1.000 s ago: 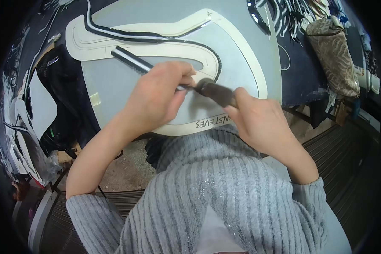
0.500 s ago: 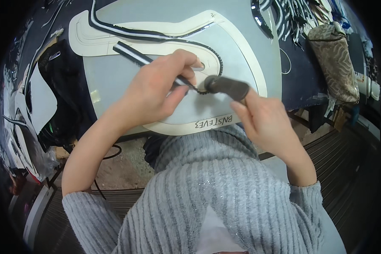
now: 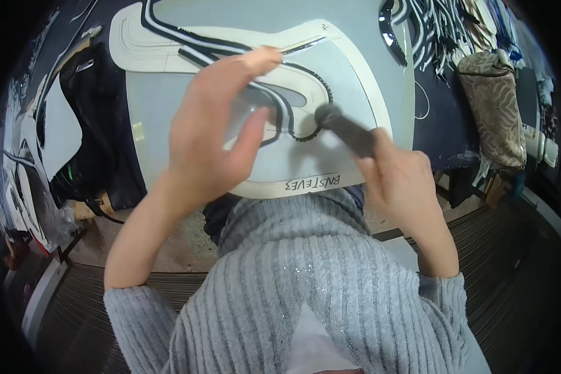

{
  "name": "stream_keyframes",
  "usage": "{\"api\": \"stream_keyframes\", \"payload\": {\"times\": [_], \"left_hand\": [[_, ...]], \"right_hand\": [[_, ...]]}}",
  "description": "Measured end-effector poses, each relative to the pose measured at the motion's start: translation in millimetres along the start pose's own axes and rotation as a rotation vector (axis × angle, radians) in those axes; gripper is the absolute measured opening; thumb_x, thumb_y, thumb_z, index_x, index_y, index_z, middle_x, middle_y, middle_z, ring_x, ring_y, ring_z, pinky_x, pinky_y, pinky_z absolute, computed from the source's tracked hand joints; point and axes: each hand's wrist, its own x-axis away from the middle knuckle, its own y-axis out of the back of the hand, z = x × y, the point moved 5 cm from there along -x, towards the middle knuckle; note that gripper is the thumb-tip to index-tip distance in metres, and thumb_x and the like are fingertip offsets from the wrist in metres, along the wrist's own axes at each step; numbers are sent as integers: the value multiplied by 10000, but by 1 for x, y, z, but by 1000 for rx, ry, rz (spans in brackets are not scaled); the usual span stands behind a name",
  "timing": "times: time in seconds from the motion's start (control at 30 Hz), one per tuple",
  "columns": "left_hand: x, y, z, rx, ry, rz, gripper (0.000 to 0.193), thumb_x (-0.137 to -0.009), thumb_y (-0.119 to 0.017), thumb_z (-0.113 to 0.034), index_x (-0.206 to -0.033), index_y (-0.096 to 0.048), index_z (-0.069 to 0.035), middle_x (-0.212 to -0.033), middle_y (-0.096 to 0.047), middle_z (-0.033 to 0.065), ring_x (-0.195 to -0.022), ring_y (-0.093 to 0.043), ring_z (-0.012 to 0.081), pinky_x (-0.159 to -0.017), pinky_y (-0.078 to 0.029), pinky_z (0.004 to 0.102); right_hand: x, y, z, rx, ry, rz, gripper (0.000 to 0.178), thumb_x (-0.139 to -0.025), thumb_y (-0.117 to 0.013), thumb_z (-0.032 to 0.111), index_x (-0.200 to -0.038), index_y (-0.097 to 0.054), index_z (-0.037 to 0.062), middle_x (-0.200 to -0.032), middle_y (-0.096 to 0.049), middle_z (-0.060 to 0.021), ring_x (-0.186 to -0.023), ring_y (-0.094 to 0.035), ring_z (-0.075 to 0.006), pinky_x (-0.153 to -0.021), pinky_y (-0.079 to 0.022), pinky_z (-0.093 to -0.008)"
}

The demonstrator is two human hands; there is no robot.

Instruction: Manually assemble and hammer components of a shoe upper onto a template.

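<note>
Desk (image 3: 439, 134) is dark under a gray sheet (image 3: 361, 28), floor (image 3: 511, 268) stripy; left grip (image 3: 209, 128) apart, right grip (image 3: 397, 177) clamped on a hammer (image 3: 350, 132).

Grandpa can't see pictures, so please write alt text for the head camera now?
A person's right grip holds a dark hammer over a curved cream piece on a grey board; the left grip is open near a black-and-white strip.

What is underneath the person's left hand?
Around the open left hand, parts of a black-and-white strip, the cream template and the grey board show. Whatever lies directly beneath the hand is covered, so whether it touches the strip cannot be told.
</note>
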Motion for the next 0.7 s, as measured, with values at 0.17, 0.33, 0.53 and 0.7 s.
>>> {"api": "stream_keyframes", "payload": {"times": [0.17, 0.33, 0.53, 0.7], "left_hand": [[61, -16, -29, -76, 307, -127, 532, -846, -642, -45, -1341, -467, 45, -1320, -580, 201, -1227, -561, 366, -1051, -418, 468], [82, -24, -12, -524, 244, 227, 542, -844, -669, -88, -1328, -479, 66, -1348, -561, 205, -1260, -540, 367, -1061, -406, 506], [56, 7, -2, -400, 98, 153, 491, -819, -643, 16, -1294, -518, 42, -1285, -610, 171, -1214, -562, 352, -1042, -432, 451], [62, -12, -13, -335, 196, -41, 552, -829, -609, 90, -1361, -465, 73, -1254, -632, 197, -1020, -613, 354, -917, -472, 427]], "right_hand": [[6, -8, -12, 13, 31, -8, 247, -962, -607, 219, -867, -479, 31, -570, -570, -157, -522, -598, -375, -491, -463, -448], [-7, -3, -9, 45, 87, 70, 290, -975, -601, 270, -859, -477, 35, -546, -560, -131, -487, -590, -344, -462, -453, -424], [-14, -11, 28, 120, 461, 200, 331, -961, -589, 351, -859, -494, 51, -635, -594, -84, -528, -628, -275, -446, -452, -386], [-19, -16, 37, 103, 589, 246, 334, -968, -575, 354, -865, -502, 45, -653, -602, -96, -535, -632, -285, -451, -455, -390]]}}
